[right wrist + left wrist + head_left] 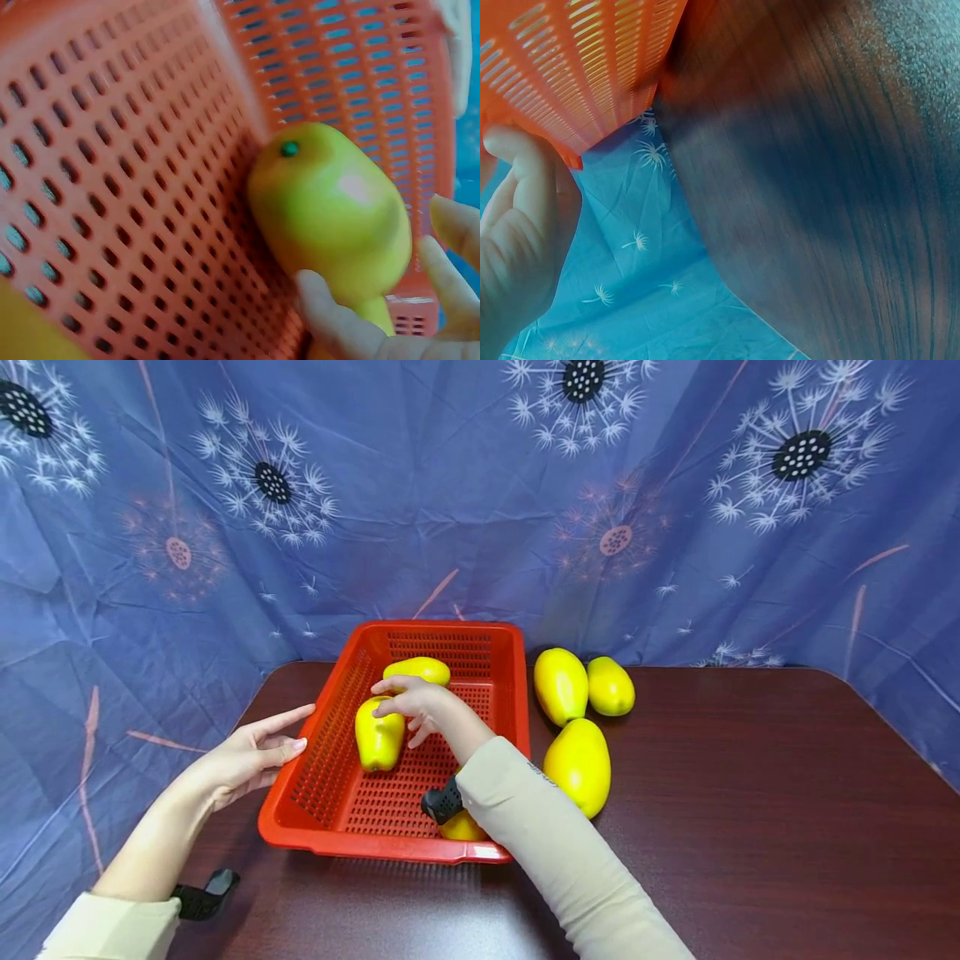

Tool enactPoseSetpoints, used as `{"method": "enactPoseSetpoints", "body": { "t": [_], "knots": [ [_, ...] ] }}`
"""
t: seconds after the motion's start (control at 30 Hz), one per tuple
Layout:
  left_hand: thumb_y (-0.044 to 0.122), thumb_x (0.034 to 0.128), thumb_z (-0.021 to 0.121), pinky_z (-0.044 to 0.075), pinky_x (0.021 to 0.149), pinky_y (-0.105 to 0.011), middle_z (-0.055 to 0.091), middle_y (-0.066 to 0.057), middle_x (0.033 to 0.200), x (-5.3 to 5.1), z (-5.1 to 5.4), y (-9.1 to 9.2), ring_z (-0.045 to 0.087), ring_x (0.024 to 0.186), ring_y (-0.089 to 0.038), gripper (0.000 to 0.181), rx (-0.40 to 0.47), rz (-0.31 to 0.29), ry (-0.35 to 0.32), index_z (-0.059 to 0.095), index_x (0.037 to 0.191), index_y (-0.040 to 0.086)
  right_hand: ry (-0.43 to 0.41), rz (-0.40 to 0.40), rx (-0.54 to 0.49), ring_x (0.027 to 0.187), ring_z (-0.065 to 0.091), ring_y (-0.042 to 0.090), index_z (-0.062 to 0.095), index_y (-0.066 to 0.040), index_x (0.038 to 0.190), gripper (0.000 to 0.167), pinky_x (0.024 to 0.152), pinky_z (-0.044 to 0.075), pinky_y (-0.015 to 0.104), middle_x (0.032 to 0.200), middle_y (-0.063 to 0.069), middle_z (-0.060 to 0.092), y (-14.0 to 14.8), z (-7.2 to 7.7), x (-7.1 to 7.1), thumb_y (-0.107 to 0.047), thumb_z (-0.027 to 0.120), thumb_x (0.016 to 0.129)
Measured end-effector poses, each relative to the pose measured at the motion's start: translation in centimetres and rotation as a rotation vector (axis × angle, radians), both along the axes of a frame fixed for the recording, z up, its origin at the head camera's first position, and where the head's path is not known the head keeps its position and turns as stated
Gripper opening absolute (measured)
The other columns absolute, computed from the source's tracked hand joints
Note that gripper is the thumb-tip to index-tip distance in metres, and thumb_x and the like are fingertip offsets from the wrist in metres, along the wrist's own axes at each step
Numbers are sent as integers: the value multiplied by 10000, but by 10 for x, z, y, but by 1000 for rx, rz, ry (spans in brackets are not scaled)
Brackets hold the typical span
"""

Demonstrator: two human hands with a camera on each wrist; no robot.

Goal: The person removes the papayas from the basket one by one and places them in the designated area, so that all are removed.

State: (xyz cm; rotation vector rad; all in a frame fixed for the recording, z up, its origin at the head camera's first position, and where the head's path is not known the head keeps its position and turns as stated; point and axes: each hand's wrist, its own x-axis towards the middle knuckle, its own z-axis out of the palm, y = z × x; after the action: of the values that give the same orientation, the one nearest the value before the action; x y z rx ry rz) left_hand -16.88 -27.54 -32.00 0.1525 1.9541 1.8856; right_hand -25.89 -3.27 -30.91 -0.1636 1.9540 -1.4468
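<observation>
Several fingers apart, the right hand (431, 706) hangs inside the red basket (375, 845), 1 yellow fruit (379, 743) just beside them.

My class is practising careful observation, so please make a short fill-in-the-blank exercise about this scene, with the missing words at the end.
1. The basket that the left hand touches is ____ in colour.
2. Outside the basket, exactly ____ yellow fruits lie on the table.
3. The hand reaching inside the basket is the person's ____ hand.
4. In the right wrist view, the small spot on the nearby fruit's end is ____.

Missing words: red; three; right; green.
</observation>
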Motion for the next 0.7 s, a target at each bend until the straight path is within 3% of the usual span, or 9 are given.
{"method": "enactPoseSetpoints", "body": {
  "t": [0.27,0.7],
  "knots": [
    [88,936,558,547,743,-325,649,-31,941,-1,0,2,645,861,-145,662,-13,4,-8,207,1495,124,66,108,29,1227,415,342,399,-219,1412,594,802,496,541,1416,102,339,-10,-20,1,-67,627,884],
    [88,940,551,546,744,-321,643,-33,940,1,1,1,645,863,-146,642,-18,8,-12,229,1492,146,74,158,6,972,528,277,432,-195,1367,607,743,532,473,1237,94,418,-10,-20,5,-37,682,837]
  ]
}}
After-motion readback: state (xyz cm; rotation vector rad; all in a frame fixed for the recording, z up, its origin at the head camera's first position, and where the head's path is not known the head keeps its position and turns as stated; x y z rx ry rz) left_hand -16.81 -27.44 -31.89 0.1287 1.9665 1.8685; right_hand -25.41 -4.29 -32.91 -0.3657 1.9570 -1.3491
